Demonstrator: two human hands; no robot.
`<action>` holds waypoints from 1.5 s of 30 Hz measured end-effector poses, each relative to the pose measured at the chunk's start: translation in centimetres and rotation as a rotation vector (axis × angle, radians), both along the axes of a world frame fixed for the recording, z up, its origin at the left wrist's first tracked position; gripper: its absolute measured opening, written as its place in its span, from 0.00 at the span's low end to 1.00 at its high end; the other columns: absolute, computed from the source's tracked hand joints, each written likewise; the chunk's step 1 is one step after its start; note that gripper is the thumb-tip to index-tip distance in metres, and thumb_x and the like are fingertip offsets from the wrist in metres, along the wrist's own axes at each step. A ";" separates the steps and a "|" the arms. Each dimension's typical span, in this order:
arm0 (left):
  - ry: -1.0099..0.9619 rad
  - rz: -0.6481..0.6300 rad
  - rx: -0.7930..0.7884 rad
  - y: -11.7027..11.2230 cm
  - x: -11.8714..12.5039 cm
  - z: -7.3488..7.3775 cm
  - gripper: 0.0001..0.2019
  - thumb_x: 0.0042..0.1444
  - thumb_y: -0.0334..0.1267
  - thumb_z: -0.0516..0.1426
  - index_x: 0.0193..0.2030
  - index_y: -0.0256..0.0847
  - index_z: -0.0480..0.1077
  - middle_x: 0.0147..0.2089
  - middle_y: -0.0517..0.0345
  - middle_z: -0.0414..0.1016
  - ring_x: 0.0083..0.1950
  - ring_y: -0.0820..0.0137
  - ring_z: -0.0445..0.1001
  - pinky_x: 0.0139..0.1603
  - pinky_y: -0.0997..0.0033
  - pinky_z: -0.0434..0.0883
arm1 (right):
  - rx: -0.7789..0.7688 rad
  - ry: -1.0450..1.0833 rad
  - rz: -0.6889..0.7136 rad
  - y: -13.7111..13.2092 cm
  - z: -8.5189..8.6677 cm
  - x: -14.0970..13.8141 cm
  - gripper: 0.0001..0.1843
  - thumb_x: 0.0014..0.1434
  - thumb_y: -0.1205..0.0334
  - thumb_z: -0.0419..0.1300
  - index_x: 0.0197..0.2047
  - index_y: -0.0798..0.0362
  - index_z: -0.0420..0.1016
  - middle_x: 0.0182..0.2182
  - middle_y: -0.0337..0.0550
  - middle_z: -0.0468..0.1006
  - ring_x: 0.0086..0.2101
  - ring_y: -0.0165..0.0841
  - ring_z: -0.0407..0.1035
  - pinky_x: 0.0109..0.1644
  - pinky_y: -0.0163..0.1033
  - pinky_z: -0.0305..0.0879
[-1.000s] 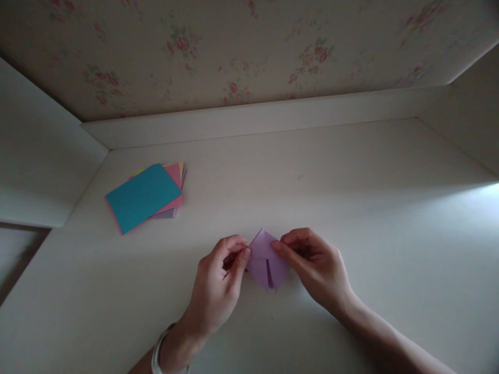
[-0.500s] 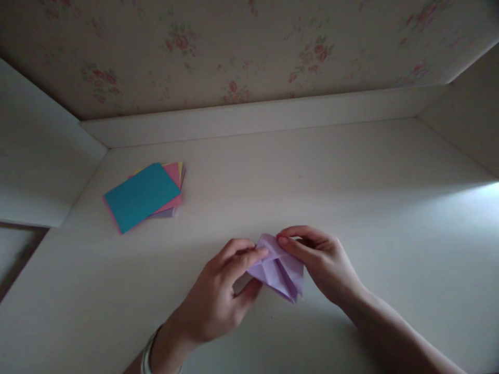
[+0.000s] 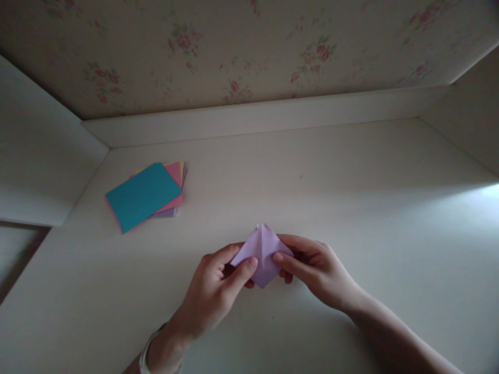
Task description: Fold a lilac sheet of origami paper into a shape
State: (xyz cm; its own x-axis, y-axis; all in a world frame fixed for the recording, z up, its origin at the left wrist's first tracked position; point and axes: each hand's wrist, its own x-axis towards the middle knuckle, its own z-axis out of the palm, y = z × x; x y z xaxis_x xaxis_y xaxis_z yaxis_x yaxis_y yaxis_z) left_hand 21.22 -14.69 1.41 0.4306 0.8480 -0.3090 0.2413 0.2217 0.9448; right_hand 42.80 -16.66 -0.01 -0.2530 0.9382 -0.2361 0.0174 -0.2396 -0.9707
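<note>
A small folded piece of purple paper (image 3: 262,253) in a diamond shape is held just above the white desk (image 3: 312,171), its point facing away from me. My left hand (image 3: 213,291) pinches its left corner between thumb and fingers. My right hand (image 3: 314,270) pinches the right corner the same way. Both hands are closed on the paper, and a light band shows on my left wrist.
A stack of coloured paper sheets (image 3: 145,195), teal on top with pink, yellow and purple beneath, lies at the desk's far left. A low white ledge (image 3: 253,117) and floral wallpaper (image 3: 234,47) back the desk. White side panels close it in left and right.
The purple paper was turned over and opened partway half a second ago. It is now flattened back into a diamond with a plain face up, held by both hands slightly nearer me.
</note>
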 end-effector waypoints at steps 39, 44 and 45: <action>-0.229 0.086 -0.280 0.6 -0.3 -0.8 0.10 0.61 0.39 0.61 0.47 0.41 0.80 0.40 0.54 0.82 0.35 0.68 0.82 0.35 0.77 0.79 | 0.122 -0.114 -0.004 -0.4 -0.6 1.5 0.16 0.67 0.59 0.58 0.57 0.47 0.75 0.32 0.41 0.82 0.30 0.30 0.76 0.35 0.33 0.75; -0.199 0.063 -0.254 0.6 -0.3 -0.9 0.16 0.63 0.43 0.61 0.55 0.41 0.75 0.38 0.54 0.82 0.34 0.69 0.81 0.33 0.76 0.79 | 0.132 -0.086 -0.024 -0.5 -0.6 1.2 0.17 0.68 0.58 0.58 0.58 0.48 0.74 0.30 0.40 0.81 0.30 0.29 0.76 0.34 0.33 0.74; -0.193 0.069 -0.245 0.5 -0.3 -1.0 0.19 0.63 0.44 0.61 0.59 0.41 0.72 0.38 0.54 0.82 0.34 0.69 0.81 0.33 0.76 0.79 | 0.146 -0.071 -0.041 -0.5 -0.6 1.2 0.18 0.68 0.59 0.58 0.59 0.48 0.72 0.30 0.39 0.81 0.30 0.29 0.76 0.34 0.33 0.74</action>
State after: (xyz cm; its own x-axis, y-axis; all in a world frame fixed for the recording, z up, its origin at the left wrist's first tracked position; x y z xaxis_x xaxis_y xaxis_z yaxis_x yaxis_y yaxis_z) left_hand 20.88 -14.21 0.43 0.4452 0.7878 -0.4257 0.0391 0.4579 0.8881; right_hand 43.98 -17.18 -0.58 -0.2013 0.9731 -0.1120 0.0806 -0.0975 -0.9920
